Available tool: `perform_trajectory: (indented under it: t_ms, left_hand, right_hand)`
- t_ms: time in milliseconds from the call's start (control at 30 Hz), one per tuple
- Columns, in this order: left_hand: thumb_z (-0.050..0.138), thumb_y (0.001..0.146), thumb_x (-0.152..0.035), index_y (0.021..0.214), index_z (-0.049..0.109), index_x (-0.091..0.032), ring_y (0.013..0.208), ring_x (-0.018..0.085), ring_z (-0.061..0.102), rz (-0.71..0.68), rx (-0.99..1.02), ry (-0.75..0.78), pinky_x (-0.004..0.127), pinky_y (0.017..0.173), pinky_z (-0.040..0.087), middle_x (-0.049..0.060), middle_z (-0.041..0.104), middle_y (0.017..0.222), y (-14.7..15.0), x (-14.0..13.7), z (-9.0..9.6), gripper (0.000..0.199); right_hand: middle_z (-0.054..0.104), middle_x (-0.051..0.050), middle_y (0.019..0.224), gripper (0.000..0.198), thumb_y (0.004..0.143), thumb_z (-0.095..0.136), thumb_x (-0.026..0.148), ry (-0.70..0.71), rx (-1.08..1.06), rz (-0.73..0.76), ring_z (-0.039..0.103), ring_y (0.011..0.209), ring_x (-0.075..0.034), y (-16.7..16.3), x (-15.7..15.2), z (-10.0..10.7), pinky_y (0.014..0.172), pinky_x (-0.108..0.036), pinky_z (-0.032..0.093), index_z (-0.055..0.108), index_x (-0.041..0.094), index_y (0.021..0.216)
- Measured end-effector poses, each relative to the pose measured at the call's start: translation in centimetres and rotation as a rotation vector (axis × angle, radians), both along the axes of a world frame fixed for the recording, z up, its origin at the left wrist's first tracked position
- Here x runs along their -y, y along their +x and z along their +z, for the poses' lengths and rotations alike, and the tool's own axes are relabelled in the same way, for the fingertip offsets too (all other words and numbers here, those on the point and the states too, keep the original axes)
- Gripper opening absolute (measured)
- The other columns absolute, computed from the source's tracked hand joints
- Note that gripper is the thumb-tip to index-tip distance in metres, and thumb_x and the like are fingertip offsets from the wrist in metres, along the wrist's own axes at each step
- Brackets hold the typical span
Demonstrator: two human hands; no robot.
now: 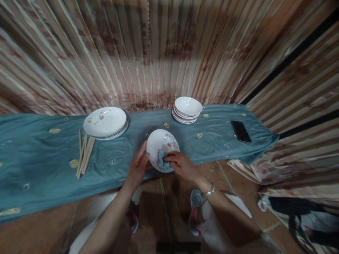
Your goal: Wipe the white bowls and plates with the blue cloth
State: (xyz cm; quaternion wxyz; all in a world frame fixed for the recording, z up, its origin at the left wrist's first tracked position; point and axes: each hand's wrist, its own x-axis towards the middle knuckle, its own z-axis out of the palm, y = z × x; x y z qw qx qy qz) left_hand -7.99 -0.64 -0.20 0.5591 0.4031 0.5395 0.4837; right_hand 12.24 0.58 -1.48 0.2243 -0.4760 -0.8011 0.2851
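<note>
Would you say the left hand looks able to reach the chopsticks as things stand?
Probably yes: nothing visible stands between the left hand and the chopsticks, though it is holding the dish.

Left hand [137,167] holding floral dish [157,141], right hand [183,165] gripping blue cloth [161,158]

Listed in white are the dish [156,141] and plates [107,122], flowered in pink-red and orange, and the bowls [188,106], banded in red; in light blue, the rag [161,160]; in teal printed with yellow, the tablecloth [215,135].
</note>
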Motion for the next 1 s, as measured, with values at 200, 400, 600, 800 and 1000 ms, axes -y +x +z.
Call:
perform_trajectory:
  t_ms: [200,400,600,800,1000]
  left_hand:
    - [0.067,0.076,-0.058,0.147,0.046,-0.02,0.113,0.031,0.062,0.009,0.0,0.005,0.036,0.074,0.062,0.012,0.053,0.147,0.0,0.0,0.0,0.083]
    - [0.065,0.08,-0.054,0.149,0.043,-0.022,0.119,0.032,0.06,0.001,-0.007,-0.007,0.036,0.076,0.062,0.01,0.053,0.147,0.1,0.1,0.2,0.079]
    - [0.065,0.079,-0.054,0.149,0.043,-0.023,0.118,0.031,0.06,-0.004,0.015,-0.003,0.035,0.075,0.062,0.009,0.051,0.149,0.1,0.1,0.2,0.079]
    - [0.068,0.075,-0.061,0.15,0.04,-0.021,0.117,0.032,0.061,-0.026,0.032,-0.008,0.037,0.077,0.062,0.012,0.058,0.142,0.1,0.2,0.1,0.09]
    - [0.07,0.074,-0.062,0.15,0.042,-0.022,0.114,0.032,0.062,-0.021,0.034,-0.003,0.039,0.078,0.062,0.012,0.061,0.138,0.1,0.3,0.1,0.09]
  right_hand:
    - [0.063,-0.008,0.126,0.041,0.084,0.049,0.006,0.019,-0.098,0.054,0.063,0.112,-0.021,-0.9,0.4,-0.2,0.101,-0.04,0.049,0.074,0.023,0.112]
    - [0.058,-0.009,0.136,0.046,0.084,0.046,0.006,0.068,-0.128,0.1,0.054,0.128,-0.023,-1.9,0.5,0.0,0.11,-0.044,0.042,0.07,0.021,0.119]
    - [0.05,-0.01,0.147,0.049,0.086,0.043,0.007,0.073,-0.141,0.123,0.045,0.138,-0.022,-2.3,0.2,-0.1,0.117,-0.047,0.034,0.063,0.021,0.129]
    - [0.037,-0.011,0.157,0.056,0.086,0.042,0.007,0.065,-0.099,0.122,0.034,0.146,-0.023,-2.6,-0.1,0.1,0.122,-0.046,0.026,0.053,0.017,0.14]
    - [0.026,-0.01,0.163,0.06,0.088,0.04,0.007,0.046,-0.075,0.096,0.023,0.151,-0.021,-2.8,-0.5,0.0,0.125,-0.045,0.021,0.043,0.017,0.147]
